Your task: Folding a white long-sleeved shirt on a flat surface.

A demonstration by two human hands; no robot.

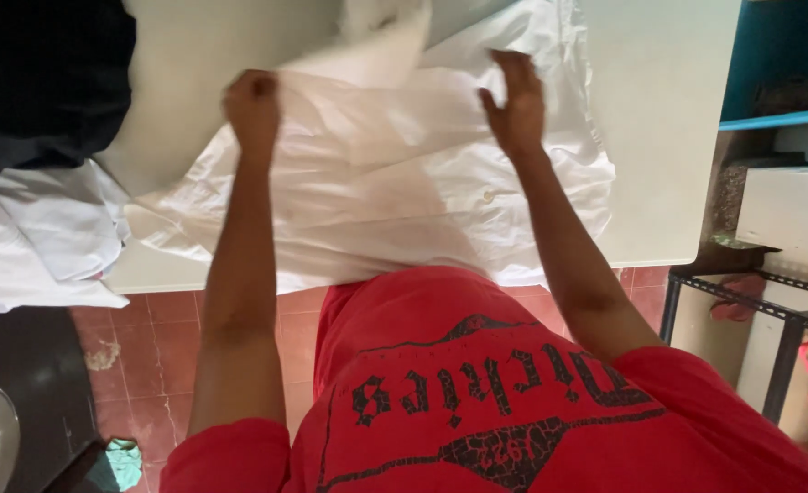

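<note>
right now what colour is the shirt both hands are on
White, plain with no pattern; the shirt on the table shows best in the head view.

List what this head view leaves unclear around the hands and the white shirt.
- Left hand: its fingers curl into the white shirt, so the grip is hidden.
- Shirt's raised part: motion-blurred near the top edge.
- Shirt's near hem: hangs past the table edge, behind the red-clad torso.
- Black cloth: cut off by the left and top edges.
- Right hand: palm side hidden.
</note>
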